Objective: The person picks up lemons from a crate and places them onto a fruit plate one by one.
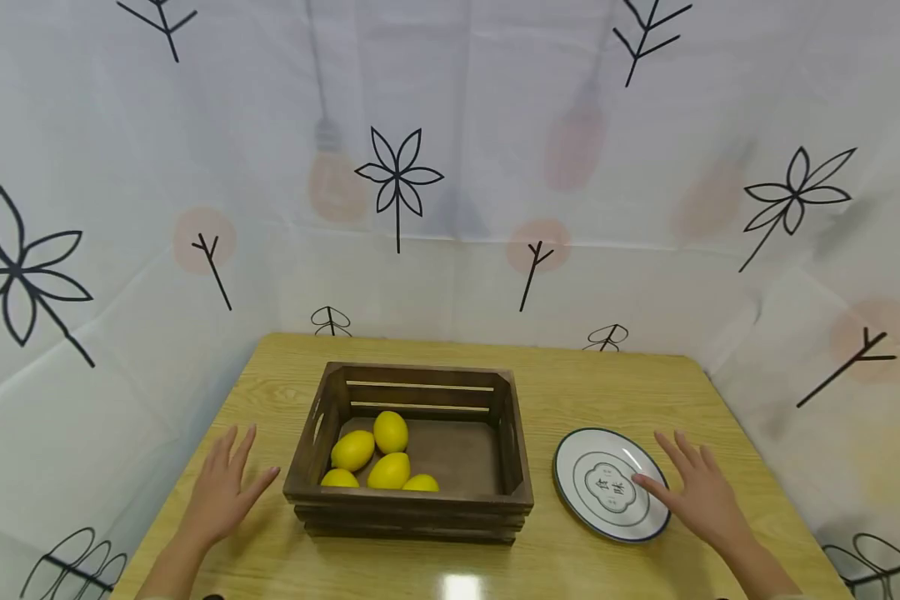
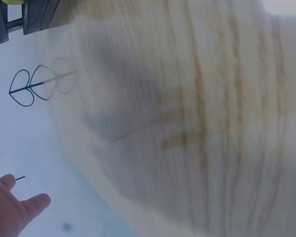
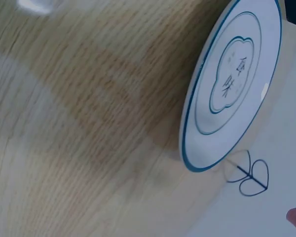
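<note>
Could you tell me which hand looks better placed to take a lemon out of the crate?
Probably the left hand: it lies open beside the wooden crate, on the side where the lemons cluster. The right hand is at the plate.

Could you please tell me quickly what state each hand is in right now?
Left hand: open, fingers spread, holding nothing, left of the wooden crate.
Right hand: open, holding nothing, thumb over the plate.

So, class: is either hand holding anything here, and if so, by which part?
Nothing is held. The left hand lies open beside the wooden crate; the right hand is open, its thumb over the rim of the white plate.
</note>
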`<state>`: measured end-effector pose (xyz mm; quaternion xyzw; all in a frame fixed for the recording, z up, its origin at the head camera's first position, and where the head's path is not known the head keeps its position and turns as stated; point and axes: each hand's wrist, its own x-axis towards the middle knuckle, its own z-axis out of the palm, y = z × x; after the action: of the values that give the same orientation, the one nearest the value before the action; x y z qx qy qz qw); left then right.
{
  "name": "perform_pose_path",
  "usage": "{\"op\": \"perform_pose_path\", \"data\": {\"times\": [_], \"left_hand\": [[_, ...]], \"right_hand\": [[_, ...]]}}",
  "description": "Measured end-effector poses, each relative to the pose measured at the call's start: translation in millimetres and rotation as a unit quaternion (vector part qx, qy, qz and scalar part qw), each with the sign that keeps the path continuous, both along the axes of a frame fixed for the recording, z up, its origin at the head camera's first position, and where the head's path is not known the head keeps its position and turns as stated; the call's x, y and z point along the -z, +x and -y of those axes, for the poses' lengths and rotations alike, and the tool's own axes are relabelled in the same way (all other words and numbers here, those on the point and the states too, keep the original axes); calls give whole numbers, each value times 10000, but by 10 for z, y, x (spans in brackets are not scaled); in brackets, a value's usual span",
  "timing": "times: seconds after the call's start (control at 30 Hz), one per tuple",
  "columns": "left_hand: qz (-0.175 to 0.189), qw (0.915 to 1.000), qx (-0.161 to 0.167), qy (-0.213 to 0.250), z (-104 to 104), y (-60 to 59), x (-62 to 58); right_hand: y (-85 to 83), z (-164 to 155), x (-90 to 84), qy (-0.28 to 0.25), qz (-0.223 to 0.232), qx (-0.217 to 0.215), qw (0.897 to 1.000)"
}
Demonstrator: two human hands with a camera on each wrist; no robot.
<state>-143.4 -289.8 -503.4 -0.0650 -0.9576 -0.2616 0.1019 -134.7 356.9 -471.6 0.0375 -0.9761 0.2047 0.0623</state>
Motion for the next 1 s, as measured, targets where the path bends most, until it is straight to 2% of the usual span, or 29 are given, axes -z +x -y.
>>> {"op": "perform_pose_path", "data": {"times": [0.2,0.4,0.63,0.87,1.0], "left_hand": [[116,9992,167,353,-36,-42,-81],[165,9929,491,1067,-67,-99,-173],[143,9752,1043,1945,-119,-115,-250],[256,9607,1433,2364,-221,-127,-348],[343,9502,1561,2675,-274,-135,-399]], "right_hand": [[-30,50,-68,-371,-7,20,9993],[-35,90,-113,-518,-62,36,9986],[-90,131,-143,-638,-182,80,9978],[-137,163,-177,-864,-363,34,9956],[-154,207,-218,-1008,-291,3,9945]]}}
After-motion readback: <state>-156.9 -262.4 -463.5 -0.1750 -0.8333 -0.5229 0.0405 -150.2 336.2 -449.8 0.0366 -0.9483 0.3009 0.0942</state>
